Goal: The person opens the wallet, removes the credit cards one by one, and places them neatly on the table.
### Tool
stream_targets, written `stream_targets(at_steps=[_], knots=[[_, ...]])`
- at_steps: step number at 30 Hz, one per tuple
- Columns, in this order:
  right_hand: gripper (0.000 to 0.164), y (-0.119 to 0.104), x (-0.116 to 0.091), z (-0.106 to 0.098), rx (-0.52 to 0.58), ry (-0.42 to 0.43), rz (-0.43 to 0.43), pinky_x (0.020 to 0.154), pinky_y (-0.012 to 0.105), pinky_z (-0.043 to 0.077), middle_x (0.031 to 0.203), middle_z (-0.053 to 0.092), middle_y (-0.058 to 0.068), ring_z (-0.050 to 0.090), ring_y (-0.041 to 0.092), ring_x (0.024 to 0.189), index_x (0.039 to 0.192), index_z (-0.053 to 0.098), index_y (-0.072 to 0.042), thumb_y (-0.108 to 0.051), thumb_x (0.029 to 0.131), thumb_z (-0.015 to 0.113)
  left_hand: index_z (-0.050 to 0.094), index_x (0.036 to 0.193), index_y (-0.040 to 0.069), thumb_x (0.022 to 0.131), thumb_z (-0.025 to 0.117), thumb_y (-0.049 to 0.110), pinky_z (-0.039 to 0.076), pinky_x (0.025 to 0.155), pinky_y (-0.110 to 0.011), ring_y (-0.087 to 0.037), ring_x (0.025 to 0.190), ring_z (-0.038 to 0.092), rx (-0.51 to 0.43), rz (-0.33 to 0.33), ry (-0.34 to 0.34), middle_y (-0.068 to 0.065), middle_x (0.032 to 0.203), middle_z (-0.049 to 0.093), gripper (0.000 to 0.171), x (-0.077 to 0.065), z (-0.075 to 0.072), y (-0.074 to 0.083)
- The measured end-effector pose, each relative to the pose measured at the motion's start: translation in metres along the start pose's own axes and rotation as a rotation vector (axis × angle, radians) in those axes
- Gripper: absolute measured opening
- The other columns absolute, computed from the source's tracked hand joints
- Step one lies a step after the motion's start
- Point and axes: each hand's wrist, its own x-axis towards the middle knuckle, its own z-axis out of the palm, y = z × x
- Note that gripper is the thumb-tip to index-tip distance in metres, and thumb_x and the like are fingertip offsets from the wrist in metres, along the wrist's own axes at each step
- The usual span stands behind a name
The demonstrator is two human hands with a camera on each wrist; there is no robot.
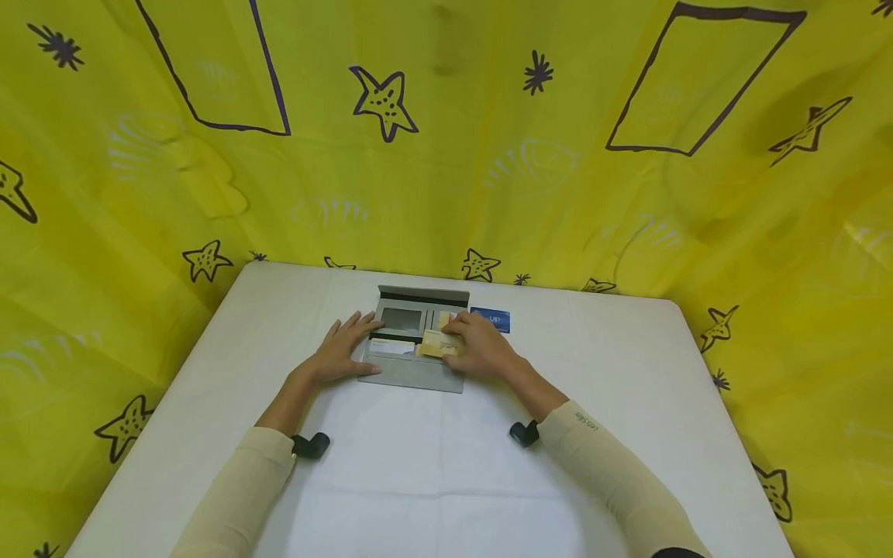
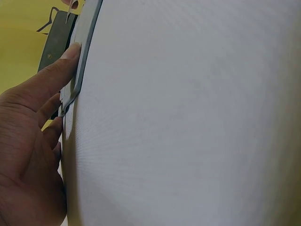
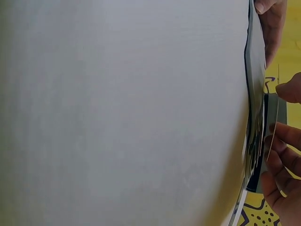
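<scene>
A grey wallet (image 1: 412, 377) lies unfolded on the table, its far flap standing up. My left hand (image 1: 342, 349) rests on its left side, fingers spread, with the thumb on the near panel; the left wrist view shows this thumb (image 2: 69, 56) along the wallet's edge. Between thumb and fingers, my right hand (image 1: 484, 346) pinches a yellow card (image 1: 436, 344) over the right half of the wallet. Seen edge-on in the right wrist view, the card (image 3: 275, 127) stands off the wallet. A white card (image 1: 391, 346) sits in the left slot, below a dark window pocket (image 1: 401, 319).
A blue card marked VIP (image 1: 497, 318) lies at the wallet's far right corner. The white table (image 1: 593, 372) extends around the wallet, and a yellow patterned curtain (image 1: 446, 170) hangs behind it. Each wrist carries a small black camera (image 1: 312, 445).
</scene>
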Motion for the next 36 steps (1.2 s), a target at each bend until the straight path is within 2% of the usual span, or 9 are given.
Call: stream_targets(at_steps=[5, 13, 21, 30, 36], knots=[[0.057, 0.004, -0.002, -0.003, -0.021, -0.001, -0.012, 0.101, 0.043, 0.05, 0.132, 0.063, 0.008, 0.055, 0.025, 0.116, 0.136, 0.07, -0.009, -0.039, 0.087, 0.076, 0.044, 0.16, 0.008, 0.087, 0.084, 0.036, -0.003, 0.125, -0.062, -0.042, 0.159, 0.01, 0.002, -0.008, -0.011, -0.018, 0.171, 0.026, 0.087, 0.0, 0.0, 0.0], [0.056, 0.012, -0.008, -0.006, 0.012, 0.004, -0.013, 0.109, 0.048, 0.046, 0.137, 0.063, 0.013, 0.056, 0.031, 0.127, 0.135, 0.071, -0.009, -0.037, 0.087, 0.077, 0.044, 0.16, 0.007, 0.087, 0.084, 0.035, -0.004, 0.125, -0.062, -0.042, 0.159, 0.01, 0.002, -0.009, -0.013, -0.018, 0.171, 0.026, 0.087, 0.0, 0.001, -0.002], [0.056, 0.021, -0.011, -0.008, -0.003, 0.025, 0.001, 0.094, 0.045, 0.052, 0.124, 0.065, 0.008, 0.059, 0.027, 0.109, 0.133, 0.072, -0.009, -0.039, 0.086, 0.078, 0.045, 0.159, 0.007, 0.087, 0.084, 0.036, -0.003, 0.125, -0.063, -0.044, 0.159, 0.01, -0.004, 0.0, 0.001, -0.02, 0.17, 0.028, 0.087, -0.001, 0.001, -0.002], [0.055, 0.027, -0.014, -0.015, -0.026, 0.027, 0.038, 0.104, 0.05, 0.049, 0.13, 0.066, 0.011, 0.06, 0.031, 0.118, 0.133, 0.072, -0.009, -0.038, 0.087, 0.078, 0.045, 0.159, 0.007, 0.087, 0.084, 0.036, -0.004, 0.125, -0.062, -0.042, 0.159, 0.01, -0.003, -0.009, -0.008, -0.018, 0.171, 0.027, 0.087, 0.001, 0.001, -0.001], [0.054, 0.036, -0.018, -0.02, -0.043, 0.045, 0.042, 0.099, 0.049, 0.05, 0.124, 0.067, 0.011, 0.06, 0.03, 0.111, 0.131, 0.073, -0.008, -0.038, 0.086, 0.079, 0.044, 0.159, 0.007, 0.087, 0.084, 0.036, -0.003, 0.125, -0.062, -0.043, 0.159, 0.01, 0.0, -0.007, -0.006, -0.019, 0.171, 0.027, 0.087, 0.001, 0.001, -0.002]])
